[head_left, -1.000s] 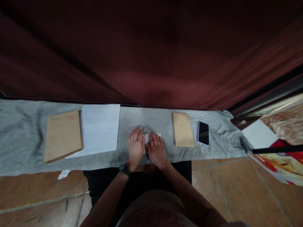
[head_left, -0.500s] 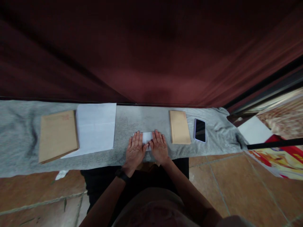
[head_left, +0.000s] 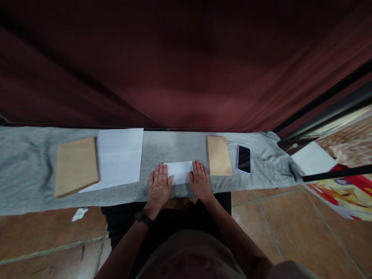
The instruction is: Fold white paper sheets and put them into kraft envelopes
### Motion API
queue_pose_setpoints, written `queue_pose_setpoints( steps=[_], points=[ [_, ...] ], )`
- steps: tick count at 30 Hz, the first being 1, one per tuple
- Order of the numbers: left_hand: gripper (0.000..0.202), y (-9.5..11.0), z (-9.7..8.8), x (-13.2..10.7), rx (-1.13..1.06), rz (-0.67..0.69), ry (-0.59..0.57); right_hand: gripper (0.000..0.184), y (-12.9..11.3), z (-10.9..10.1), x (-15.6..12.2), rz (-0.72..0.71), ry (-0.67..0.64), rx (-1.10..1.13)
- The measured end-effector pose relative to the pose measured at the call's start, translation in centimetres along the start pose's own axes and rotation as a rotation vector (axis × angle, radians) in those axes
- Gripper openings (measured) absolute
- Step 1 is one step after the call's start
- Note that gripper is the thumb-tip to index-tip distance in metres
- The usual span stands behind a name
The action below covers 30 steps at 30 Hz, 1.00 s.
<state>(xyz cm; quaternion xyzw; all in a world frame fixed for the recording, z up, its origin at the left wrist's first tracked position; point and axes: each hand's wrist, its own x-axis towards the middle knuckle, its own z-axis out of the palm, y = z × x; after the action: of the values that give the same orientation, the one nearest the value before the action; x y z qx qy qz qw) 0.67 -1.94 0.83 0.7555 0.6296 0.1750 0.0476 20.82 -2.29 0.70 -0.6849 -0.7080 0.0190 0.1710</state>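
Observation:
A white sheet of paper (head_left: 179,173), folded into a narrow strip, lies on the grey cloth in front of me. My left hand (head_left: 159,186) rests flat on its left end, fingers outstretched. On the right end lies my right hand (head_left: 200,180), also flat with fingers extended. Both palms face down and cover the strip's ends, while its middle shows between them. A stack of small brown envelopes (head_left: 219,155) sits just right of my right hand. White paper sheets (head_left: 120,155) lie to the left of my left hand.
Larger brown envelopes (head_left: 77,166) overlap the white sheets at the left. A phone (head_left: 243,159) lies right of the small envelopes. The grey cloth (head_left: 174,145) covers a narrow bench against a dark red curtain (head_left: 186,77). A colourful printed box (head_left: 345,193) is at the far right.
My hands have slid apart, the left one leftward and the right one slightly rightward, both still flat. More of the folded paper's middle now shows between them.

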Motion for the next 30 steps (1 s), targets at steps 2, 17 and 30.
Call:
queue_pose_setpoints(
  steps=[2,17,30],
  points=[
    [0.062,0.0,0.2,0.0,-0.002,-0.004,0.011,0.049,-0.1,-0.7,0.3,0.05,-0.014,0.01],
    [0.064,-0.2,0.9,-0.2,-0.008,0.015,0.072,0.014,-0.2,-2.3,3.2,0.46,-0.182,0.406],
    [0.054,3.1,-4.4,0.7,-1.056,-0.372,0.122,0.017,-2.1,-9.0,2.9,0.082,0.202,0.536]
  ],
)
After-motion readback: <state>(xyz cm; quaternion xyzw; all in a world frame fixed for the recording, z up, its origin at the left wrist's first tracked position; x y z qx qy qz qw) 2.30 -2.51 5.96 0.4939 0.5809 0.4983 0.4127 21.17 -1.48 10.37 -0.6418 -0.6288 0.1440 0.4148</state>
